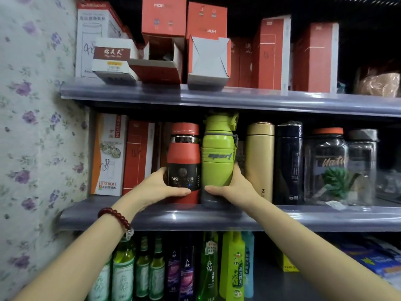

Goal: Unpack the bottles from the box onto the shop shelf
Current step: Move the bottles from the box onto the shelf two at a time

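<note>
A red bottle (pixel 184 148) with a black "Fashion Cup" label stands upright on the middle shelf (pixel 217 218). My left hand (pixel 156 187) grips its lower part, thumb across the front. Touching its right side stands a lime-green "sport" bottle (pixel 218 155) with a grey base. My right hand (pixel 235 190) grips that one low down, thumb across the front. The box the bottles came from is out of view.
To the right on the same shelf stand a gold flask (pixel 259 157), a dark blue flask (pixel 289 161) and clear jars (pixel 327 166). Boxes (pixel 138 153) fill the left end. Red cartons (pixel 271 53) crowd the upper shelf; green bottles (pixel 123 272) line the lower one. Floral wallpaper (pixel 32 127) bounds the left.
</note>
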